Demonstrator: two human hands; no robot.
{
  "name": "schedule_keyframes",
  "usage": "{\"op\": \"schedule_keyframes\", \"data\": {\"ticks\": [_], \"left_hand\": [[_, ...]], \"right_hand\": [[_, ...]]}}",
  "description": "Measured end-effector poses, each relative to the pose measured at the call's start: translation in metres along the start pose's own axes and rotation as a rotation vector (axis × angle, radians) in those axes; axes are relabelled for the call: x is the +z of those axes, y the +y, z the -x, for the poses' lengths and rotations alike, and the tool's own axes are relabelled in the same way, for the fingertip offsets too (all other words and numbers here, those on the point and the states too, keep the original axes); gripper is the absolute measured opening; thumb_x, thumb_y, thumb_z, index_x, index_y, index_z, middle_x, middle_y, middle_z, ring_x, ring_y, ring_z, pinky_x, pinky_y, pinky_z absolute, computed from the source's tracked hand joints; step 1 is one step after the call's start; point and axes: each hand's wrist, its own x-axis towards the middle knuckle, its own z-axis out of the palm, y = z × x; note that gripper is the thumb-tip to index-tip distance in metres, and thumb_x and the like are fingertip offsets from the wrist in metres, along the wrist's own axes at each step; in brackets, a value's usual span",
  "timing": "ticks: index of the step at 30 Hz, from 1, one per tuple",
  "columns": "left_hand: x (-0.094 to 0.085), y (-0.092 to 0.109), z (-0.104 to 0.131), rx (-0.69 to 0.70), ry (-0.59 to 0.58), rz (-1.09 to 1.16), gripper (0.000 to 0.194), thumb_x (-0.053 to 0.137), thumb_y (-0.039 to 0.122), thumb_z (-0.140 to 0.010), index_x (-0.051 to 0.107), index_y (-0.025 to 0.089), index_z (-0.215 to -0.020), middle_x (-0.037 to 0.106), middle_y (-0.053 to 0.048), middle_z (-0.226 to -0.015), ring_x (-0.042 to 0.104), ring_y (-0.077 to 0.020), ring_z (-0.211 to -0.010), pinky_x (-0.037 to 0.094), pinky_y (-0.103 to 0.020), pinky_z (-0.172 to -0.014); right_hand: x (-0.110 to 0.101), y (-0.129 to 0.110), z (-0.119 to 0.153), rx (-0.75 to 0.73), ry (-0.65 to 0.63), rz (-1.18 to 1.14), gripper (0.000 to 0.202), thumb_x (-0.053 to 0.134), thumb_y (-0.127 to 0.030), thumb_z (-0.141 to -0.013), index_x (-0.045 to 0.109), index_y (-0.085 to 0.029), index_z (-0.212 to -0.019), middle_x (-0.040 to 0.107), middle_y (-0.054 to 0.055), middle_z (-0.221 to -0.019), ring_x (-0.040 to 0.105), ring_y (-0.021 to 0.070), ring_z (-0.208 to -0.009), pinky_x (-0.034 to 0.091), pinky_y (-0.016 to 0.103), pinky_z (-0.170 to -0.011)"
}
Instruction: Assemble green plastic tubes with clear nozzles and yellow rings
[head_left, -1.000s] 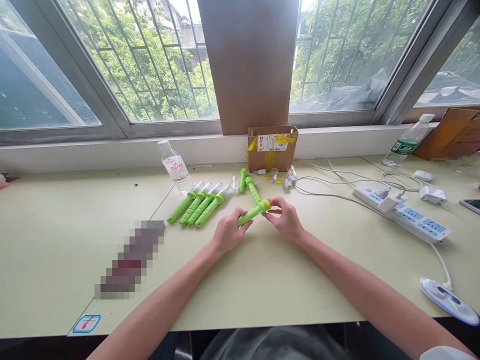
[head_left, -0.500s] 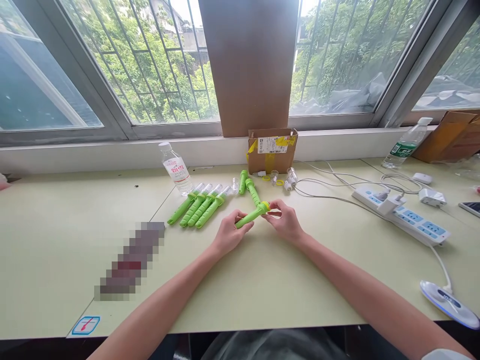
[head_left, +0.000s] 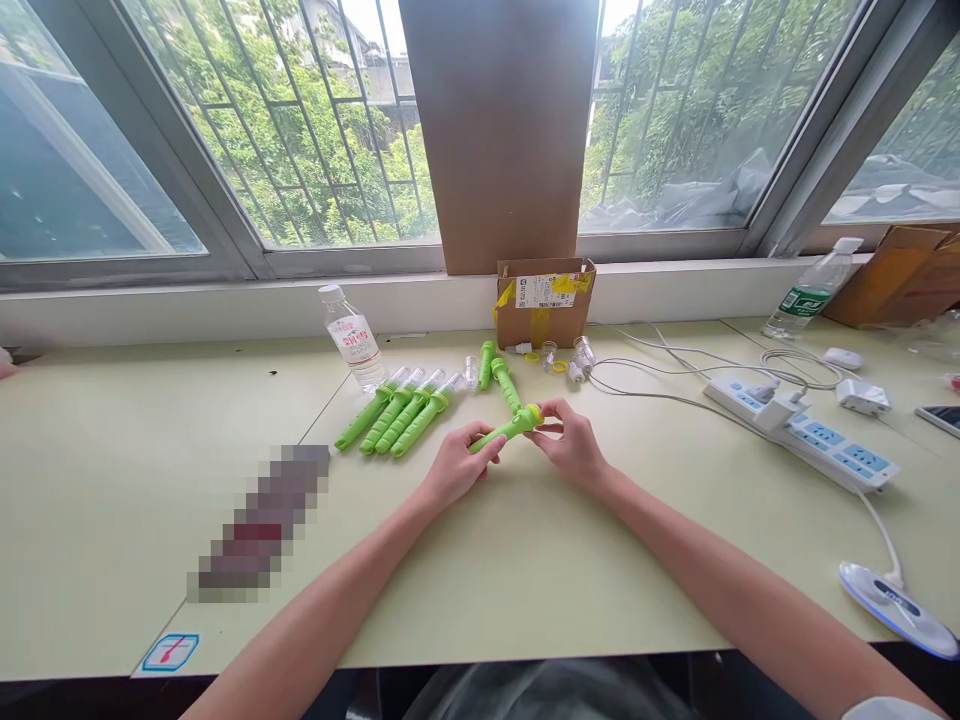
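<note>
My left hand is closed round the lower end of a green plastic torch-shaped handle, held tilted just over the table. At its wide end is a yellow ring, which the fingertips of my right hand pinch; the tips are partly hidden. Behind it lie two loose green handles, a ridged one and a shorter-looking one. To the left, several green handles with clear caps lie side by side. Clear plastic caps and a loose yellow ring sit beyond my hands.
A cardboard box stands at the back, with a water bottle to its left. On the right are a power strip, cables, another bottle and a white oval device. A pixelated dark patch lies left.
The green handle has shifted slightly in my left hand, whose fingers have curled further under it. My right hand stays at the yellow ring. Everything else is still.
</note>
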Motion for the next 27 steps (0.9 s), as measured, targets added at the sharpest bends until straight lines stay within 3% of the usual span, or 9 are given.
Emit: {"op": "schedule_keyframes", "data": {"ticks": [3,6,11,16,27], "left_hand": [[-0.002,-0.009,-0.004,0.203,0.148,-0.278,0.03,0.052,0.046,-0.084,0.061,0.019,-0.095,0.064,-0.002,-0.079,0.057,-0.0137,-0.064,0.043,-0.024,-0.062],[-0.003,-0.017,-0.008,0.336,0.244,-0.448,0.036,0.061,0.044,-0.078,0.057,0.02,-0.105,0.063,-0.003,-0.085,0.056,-0.0129,-0.064,0.042,-0.024,-0.062],[-0.003,-0.021,-0.01,0.456,0.288,-0.482,0.019,0.059,0.037,-0.081,0.057,0.02,-0.088,0.062,-0.002,-0.079,0.055,-0.0119,-0.063,0.041,-0.022,-0.06],[-0.001,-0.018,-0.006,0.395,0.292,-0.402,0.022,0.06,0.038,-0.08,0.058,0.019,-0.09,0.064,-0.002,-0.074,0.052,-0.0107,-0.057,0.04,-0.022,-0.057],[-0.002,0.0,0.0,0.101,0.151,0.011,0.03,0.063,0.046,-0.076,0.058,0.016,-0.079,0.059,0.001,-0.068,0.049,-0.0095,-0.055,0.037,-0.021,-0.05]], "right_hand": [[0.001,-0.002,0.0,0.008,0.029,0.005,0.028,0.067,-0.04,-0.074,0.048,-0.022,-0.083,0.064,0.003,-0.09,0.066,0.0182,-0.08,0.061,0.04,-0.074],[0.003,-0.005,0.0,0.034,0.045,-0.018,0.03,0.069,-0.042,-0.072,0.05,-0.021,-0.081,0.064,0.002,-0.087,0.066,0.0182,-0.077,0.061,0.041,-0.073],[0.006,-0.008,0.003,0.024,0.089,-0.044,0.027,0.067,-0.041,-0.074,0.05,-0.022,-0.083,0.068,0.005,-0.095,0.067,0.0204,-0.085,0.06,0.043,-0.078],[0.007,-0.008,0.004,0.004,0.115,-0.019,0.024,0.067,-0.038,-0.075,0.052,-0.022,-0.084,0.069,0.006,-0.096,0.066,0.0218,-0.09,0.058,0.045,-0.082],[0.009,-0.011,0.007,0.082,0.082,-0.082,0.021,0.066,-0.038,-0.077,0.055,-0.021,-0.081,0.069,0.005,-0.094,0.068,0.0204,-0.086,0.059,0.041,-0.08]]}}
